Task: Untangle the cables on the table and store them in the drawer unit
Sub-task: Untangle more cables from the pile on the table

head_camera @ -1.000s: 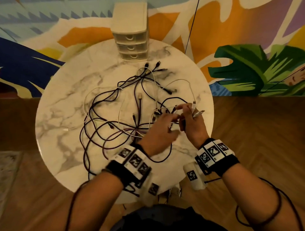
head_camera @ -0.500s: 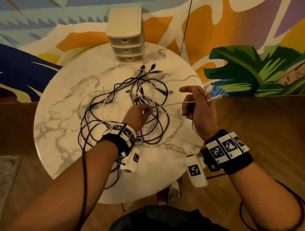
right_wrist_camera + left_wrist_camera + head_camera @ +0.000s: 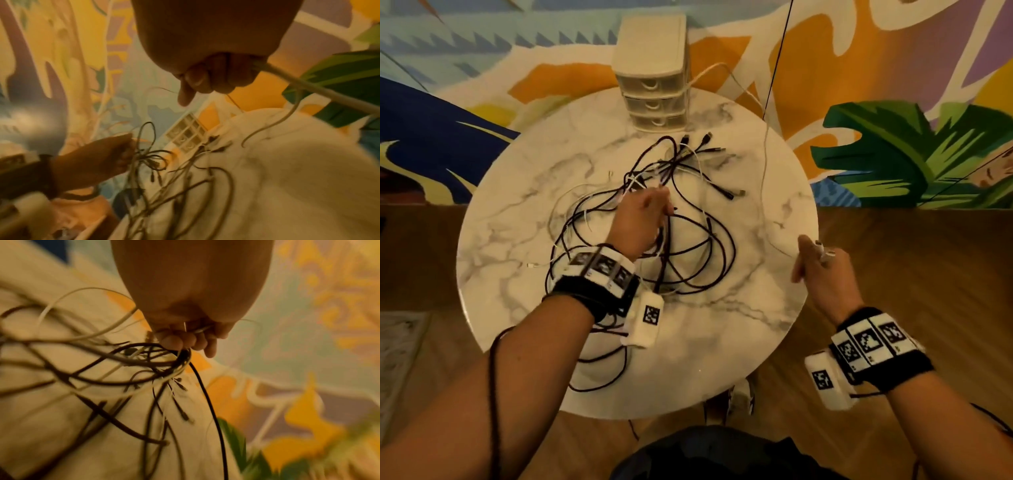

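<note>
While the left hand (image 3: 642, 222) holds the dark cables (image 3: 688, 253) in a bunch near the middle of the table (image 3: 510, 240), the right hand (image 3: 822, 270) has pulled far out past the table's right edge. It was close beside the left hand a moment ago, right over the pile. Now the two hands are well apart. The right hand's fingers are curled around the plug end of a white cable (image 3: 765, 178). That cable runs in a long thin line from the hand, up along the right side of the table, and over the far edge by the drawer unit (image 3: 652, 73). It looks like the white cable has slid almost free of the pile, though I cannot tell if its far end is still caught. In the left wrist view the left hand's fingers (image 3: 180, 340) are closed around several dark cables and a pale one, lifting them a little off the table. The rest of the tangle lies from the middle toward the near left edge. All three drawers look closed, so nothing is stored yet. I think the next job is to coil the white cable and open a drawer.
</note>
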The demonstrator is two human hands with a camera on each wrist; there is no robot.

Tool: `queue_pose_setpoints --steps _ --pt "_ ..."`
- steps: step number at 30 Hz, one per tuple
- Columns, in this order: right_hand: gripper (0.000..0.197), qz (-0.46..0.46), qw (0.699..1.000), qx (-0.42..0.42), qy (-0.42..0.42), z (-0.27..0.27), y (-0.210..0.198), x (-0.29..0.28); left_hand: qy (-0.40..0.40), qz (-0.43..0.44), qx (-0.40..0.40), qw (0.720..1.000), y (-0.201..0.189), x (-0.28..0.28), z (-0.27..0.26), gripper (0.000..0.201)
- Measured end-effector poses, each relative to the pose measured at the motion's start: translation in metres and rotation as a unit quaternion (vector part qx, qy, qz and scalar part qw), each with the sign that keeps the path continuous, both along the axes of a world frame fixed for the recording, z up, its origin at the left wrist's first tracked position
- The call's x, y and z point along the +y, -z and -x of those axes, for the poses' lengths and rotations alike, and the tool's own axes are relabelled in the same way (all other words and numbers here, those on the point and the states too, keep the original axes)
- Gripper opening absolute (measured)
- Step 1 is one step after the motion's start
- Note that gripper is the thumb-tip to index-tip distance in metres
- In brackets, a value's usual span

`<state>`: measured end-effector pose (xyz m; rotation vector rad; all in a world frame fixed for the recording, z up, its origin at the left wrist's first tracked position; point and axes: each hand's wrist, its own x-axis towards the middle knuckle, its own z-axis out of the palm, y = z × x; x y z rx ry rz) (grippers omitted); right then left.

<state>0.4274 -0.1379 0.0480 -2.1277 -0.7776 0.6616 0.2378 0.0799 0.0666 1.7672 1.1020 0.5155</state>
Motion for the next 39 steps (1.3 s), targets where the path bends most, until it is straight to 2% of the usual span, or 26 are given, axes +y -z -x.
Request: queue_pose_setpoints --steps 1,3,5,7,10,14,16,20,23,25,26,27,29,31,32,35,38,39 --pt "0.056 -0.041 0.997 0.054 -0.023 0.009 -0.002 0.006 0.046 -0.061 0.061 0.995 -0.001 -0.008 -0.002 0.039" --pt "0.04 -0.099 0.981 0.145 -0.084 0.032 -0.01 0.027 0.132 -0.157 0.158 0.966 0.003 -0.028 -0.005 0.035" --pt "0.036 -0.095 0.975 0.153 -0.127 0.052 -0.015 0.051 0.181 -0.22 0.213 0.935 0.013 -0.046 -0.007 0.031" --pt "0.04 -0.059 0.978 0.142 -0.14 0.065 -0.017 0.07 0.203 -0.255 0.228 0.918 0.023 -0.06 -0.008 0.029" --pt "0.049 -0.003 0.981 0.11 -0.158 0.07 -0.009 0.083 0.206 -0.242 0.193 0.928 0.029 -0.068 -0.003 0.027" --pt "0.037 -0.028 0.99 0.07 -0.123 0.074 0.007 0.081 0.187 -0.185 0.179 0.948 0.039 -0.071 0.006 0.02" --pt "0.032 -0.088 0.989 0.055 -0.102 0.077 0.002 0.077 0.153 -0.141 0.207 0.956 0.044 -0.06 0.006 0.017" --pt "0.034 -0.216 0.973 0.071 -0.025 0.055 -0.055 0.071 0.042 -0.09 0.233 0.967 0.046 -0.001 0.018 0.022" --pt "0.032 -0.306 0.941 0.097 0.105 0.013 -0.079 0.062 0.032 -0.088 0.234 0.968 0.047 0.029 0.036 0.033" --pt "0.03 -0.311 0.905 0.187 0.222 -0.01 -0.068 0.055 0.065 -0.065 0.261 0.961 0.053 0.026 0.045 0.038" --pt "0.03 -0.282 0.897 0.221 0.26 -0.015 -0.058 0.049 0.071 -0.055 0.26 0.961 0.057 0.02 0.048 0.038" --pt "0.033 -0.237 0.903 0.234 0.272 -0.016 -0.048 0.042 0.064 -0.05 0.242 0.967 0.056 0.015 0.049 0.036" --pt "0.046 -0.149 0.944 0.18 0.233 -0.007 -0.031 0.027 0.023 -0.058 0.177 0.982 0.042 0.006 0.047 0.033" --pt "0.06 -0.131 0.972 0.095 0.173 0.016 -0.029 0.017 -0.002 -0.088 0.143 0.986 0.018 -0.004 0.036 0.035" --pt "0.064 -0.141 0.978 0.08 0.129 0.031 -0.033 0.017 0.005 -0.109 0.16 0.981 0.005 -0.011 0.03 0.037" --pt "0.066 -0.142 0.978 0.153 -0.015 0.072 -0.039 0.032 0.072 -0.19 0.276 0.939 -0.031 -0.045 0.008 0.036" --pt "0.078 -0.091 0.972 0.211 -0.06 0.089 -0.033 0.054 0.175 -0.288 0.327 0.883 -0.042 -0.085 -0.004 0.023" --pt "0.073 -0.078 0.969 0.227 -0.064 0.089 -0.03 0.059 0.203 -0.302 0.329 0.871 -0.042 -0.096 -0.005 0.021"
